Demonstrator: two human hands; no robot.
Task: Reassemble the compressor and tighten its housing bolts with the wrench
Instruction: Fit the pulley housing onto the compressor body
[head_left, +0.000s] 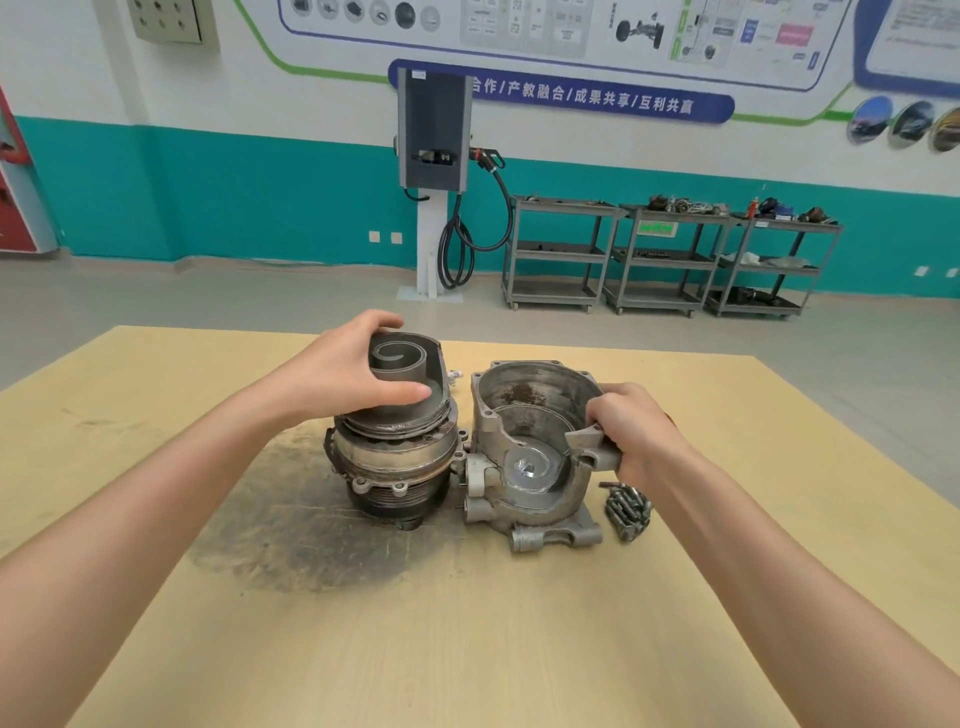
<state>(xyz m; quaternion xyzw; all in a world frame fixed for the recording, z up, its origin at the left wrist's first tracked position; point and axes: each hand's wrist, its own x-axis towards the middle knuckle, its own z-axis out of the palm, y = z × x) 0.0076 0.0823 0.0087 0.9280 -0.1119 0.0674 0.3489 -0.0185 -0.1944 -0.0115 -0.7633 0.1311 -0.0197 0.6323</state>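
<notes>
My left hand (345, 371) is curled over the scroll plate (402, 371), a round grey metal piece with a raised swirl like a snail shell on top. My thumb lies along its near rim and my fingers wrap over its far rim. The plate is tilted, its swirl side facing up and a bit toward me. It sits on top of the compressor body (397, 462), which stands upright, its long way going up and down. The body is round, shiny metal in the middle and black with ridges near the bottom. It stands on a dark, smudgy stain on the worktop (467, 649), which is smooth pale wood.

My right hand (636, 434) grips the right wall of the housing (524, 447). This is a dull silver metal shell, open at the top like a bowl, with another swirl down inside and a rusty brown patch on its back wall. It sits just beside the body, toward the far edge of the worktop.

A small heap of grey bolts (627, 512) lies just right of the housing, under my right wrist.

Both my arms reach forward, bare, from the near corners.
</notes>
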